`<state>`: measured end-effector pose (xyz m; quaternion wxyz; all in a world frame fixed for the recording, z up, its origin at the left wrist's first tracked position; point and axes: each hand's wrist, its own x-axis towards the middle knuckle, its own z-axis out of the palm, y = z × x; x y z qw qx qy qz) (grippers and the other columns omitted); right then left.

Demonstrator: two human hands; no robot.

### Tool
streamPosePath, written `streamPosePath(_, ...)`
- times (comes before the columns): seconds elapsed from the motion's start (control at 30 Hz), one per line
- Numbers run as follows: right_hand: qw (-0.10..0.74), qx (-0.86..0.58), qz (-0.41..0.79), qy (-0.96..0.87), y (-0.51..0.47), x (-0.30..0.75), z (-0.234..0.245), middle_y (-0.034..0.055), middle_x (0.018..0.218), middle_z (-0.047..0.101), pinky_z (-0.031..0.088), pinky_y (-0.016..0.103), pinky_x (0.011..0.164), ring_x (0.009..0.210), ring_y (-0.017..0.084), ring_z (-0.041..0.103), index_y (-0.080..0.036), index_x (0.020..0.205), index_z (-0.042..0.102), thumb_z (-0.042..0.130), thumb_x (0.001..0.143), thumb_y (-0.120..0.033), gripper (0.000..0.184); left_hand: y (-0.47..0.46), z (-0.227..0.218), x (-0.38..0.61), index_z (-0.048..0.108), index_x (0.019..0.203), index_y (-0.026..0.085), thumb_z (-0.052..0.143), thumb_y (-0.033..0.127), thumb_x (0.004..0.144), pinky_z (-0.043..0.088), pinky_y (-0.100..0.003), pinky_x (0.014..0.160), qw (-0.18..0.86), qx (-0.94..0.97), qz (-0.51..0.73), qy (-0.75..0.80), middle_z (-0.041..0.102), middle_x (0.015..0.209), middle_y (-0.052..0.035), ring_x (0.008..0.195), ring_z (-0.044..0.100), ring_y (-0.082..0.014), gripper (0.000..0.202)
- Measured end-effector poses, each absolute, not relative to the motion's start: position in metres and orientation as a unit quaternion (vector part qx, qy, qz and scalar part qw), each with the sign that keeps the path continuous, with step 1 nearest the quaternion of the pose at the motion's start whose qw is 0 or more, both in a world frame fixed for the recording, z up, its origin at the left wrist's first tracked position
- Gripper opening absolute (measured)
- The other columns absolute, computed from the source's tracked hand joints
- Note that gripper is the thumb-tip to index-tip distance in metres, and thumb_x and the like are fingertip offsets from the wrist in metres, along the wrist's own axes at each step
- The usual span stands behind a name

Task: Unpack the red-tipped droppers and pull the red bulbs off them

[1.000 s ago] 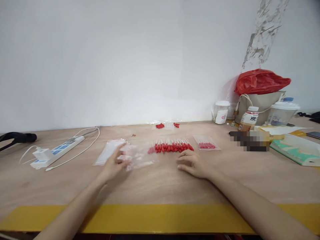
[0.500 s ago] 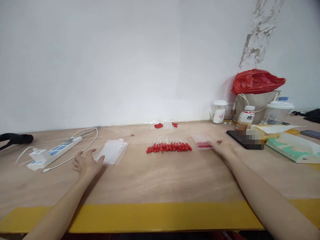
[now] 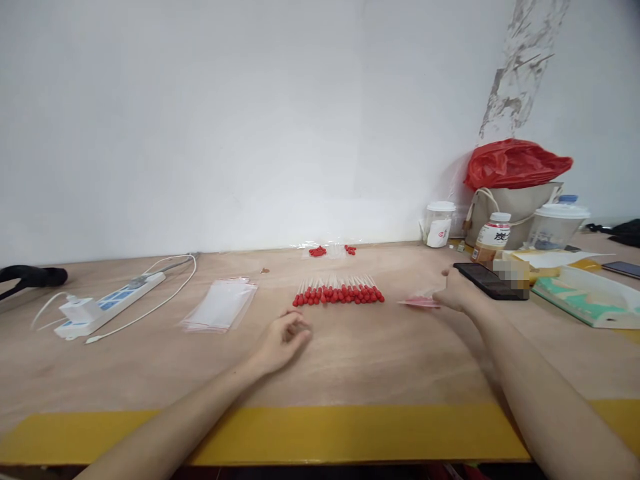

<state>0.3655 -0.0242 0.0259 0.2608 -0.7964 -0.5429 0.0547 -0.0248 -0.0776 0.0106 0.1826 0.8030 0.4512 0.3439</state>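
Note:
A row of several red-tipped sticks [image 3: 339, 293] lies in the middle of the wooden table [image 3: 350, 360]. My right hand [image 3: 457, 293] is closed on a small clear bag of red-tipped sticks [image 3: 420, 301], lifted edge-on just right of the row. My left hand [image 3: 280, 340] hovers low over the table in front of the row's left end, fingers loosely curled with nothing in them. A stack of clear empty bags [image 3: 220, 305] lies to the left.
A white power strip with cables [image 3: 107, 303] sits at far left. More red pieces in plastic [image 3: 330, 251] lie by the wall. At right stand a black phone [image 3: 487, 280], a bottle [image 3: 493, 238], cups, a beige bag with red plastic [image 3: 517, 193] and a green-white box [image 3: 587, 297].
My left hand moved from beside the empty bags rightwards to the front of the stick row. My right hand picked up the small filled bag and shifted it slightly right.

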Motion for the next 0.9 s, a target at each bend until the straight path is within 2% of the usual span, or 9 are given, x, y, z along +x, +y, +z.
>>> streamPosePath(0.1,0.116,-0.739,0.262,-0.609,-0.049,0.357,0.043,0.0032,0.053,0.060,0.037,0.022,0.041,0.047,0.015,0.054,-0.013,0.084,0.060,0.057,0.052,-0.013,0.033,-0.086,0.011,0.013,0.060,0.081,0.016,0.052,0.033,0.075,0.042,-0.023,0.058,0.298,0.803,0.296,0.422,0.059,0.073,-0.0030,0.063,0.053,-0.0118,0.019)
streamPosePath(0.2,0.083,-0.636,0.415,-0.645,-0.067,0.336,0.047,-0.0021,0.047,0.057,0.036,0.018,0.037,0.040,0.009,0.050,-0.017,0.065,0.058,0.057,0.051,-0.012,0.015,-0.090,0.012,0.035,0.062,0.080,0.015,0.054,0.034,0.075,0.039,-0.021,0.054,0.335,0.808,0.273,0.401,0.059,0.067,-0.0016,0.059,0.051,-0.0104,0.021)
streamPosePath(0.3,0.090,-0.537,0.503,-0.671,-0.079,0.295,0.041,-0.0024,0.049,0.059,0.038,0.017,0.036,0.037,0.008,0.050,-0.016,0.069,0.058,0.060,0.055,-0.016,0.014,-0.090,0.009,0.042,0.060,0.085,0.015,0.054,0.038,0.074,0.039,-0.020,0.050,0.390,0.781,0.279,0.401,0.057,0.063,-0.0005,0.054,0.051,-0.0093,0.026)
streamPosePath(0.43,0.226,-0.456,0.562,-0.652,-0.087,0.234,0.025,-0.0003,0.059,0.061,0.046,0.020,0.045,0.047,0.010,0.057,-0.015,0.080,0.054,0.062,0.063,-0.029,0.023,-0.084,0.005,0.034,0.054,0.092,0.012,0.053,0.044,0.074,0.043,-0.022,0.048,0.459,0.698,0.325,0.444,0.056,0.058,0.0002,0.048,0.052,-0.0092,0.037)
streamPosePath(0.5,0.269,-0.422,0.531,-0.684,-0.087,0.219,0.020,-0.0006,0.065,0.060,0.046,0.022,0.046,0.049,0.010,0.057,-0.016,0.089,0.053,0.060,0.067,-0.035,0.029,-0.079,0.005,0.027,0.050,0.096,0.011,0.056,0.043,0.073,0.045,-0.023,0.049,0.451,0.661,0.361,0.479,0.056,0.056,0.0008,0.046,0.053,-0.0096,0.040)
streamPosePath(0.6,0.358,-0.434,0.308,-0.767,-0.078,0.223,0.018,-0.0015,0.059,0.055,0.045,0.024,0.051,0.051,0.010,0.053,-0.017,0.082,0.057,0.055,0.073,-0.038,0.023,-0.070,0.007,0.021,0.043,0.103,0.012,0.062,0.038,0.069,0.046,-0.023,0.047,0.462,0.594,0.385,0.535,0.054,0.052,0.0038,0.044,0.053,-0.0100,0.047)
streamPosePath(0.67,0.370,-0.434,0.168,-0.804,-0.071,0.234,0.016,0.0009,0.062,0.056,0.046,0.029,0.061,0.060,0.013,0.054,-0.017,0.077,0.060,0.052,0.076,-0.037,0.022,-0.064,0.010,0.022,0.042,0.102,0.012,0.067,0.033,0.066,0.045,-0.022,0.045,0.476,0.559,0.383,0.560,0.054,0.051,0.0048,0.043,0.053,-0.0098,0.048)
streamPosePath(0.77,0.339,-0.400,0.101,-0.845,-0.066,0.245,0.011,0.0085,0.093,0.060,0.043,0.036,0.081,0.089,0.020,0.055,-0.018,0.094,0.063,0.054,0.076,-0.039,0.029,-0.057,0.015,0.027,0.046,0.094,0.013,0.072,0.025,0.060,0.044,-0.021,0.044,0.513,0.531,0.364,0.567,0.056,0.051,0.0046,0.042,0.053,-0.0094,0.044)
streamPosePath(0.9,0.228,-0.337,0.136,-0.903,-0.067,0.243,0.000,0.0092,0.135,0.035,0.027,0.041,0.100,0.123,0.023,0.031,-0.023,0.129,0.037,0.051,0.077,-0.047,0.058,-0.054,0.020,0.025,0.054,0.074,0.012,0.074,0.018,0.054,0.047,-0.023,0.052,0.575,0.513,0.325,0.547,0.060,0.056,0.0008,0.049,0.057,-0.0100,0.028)
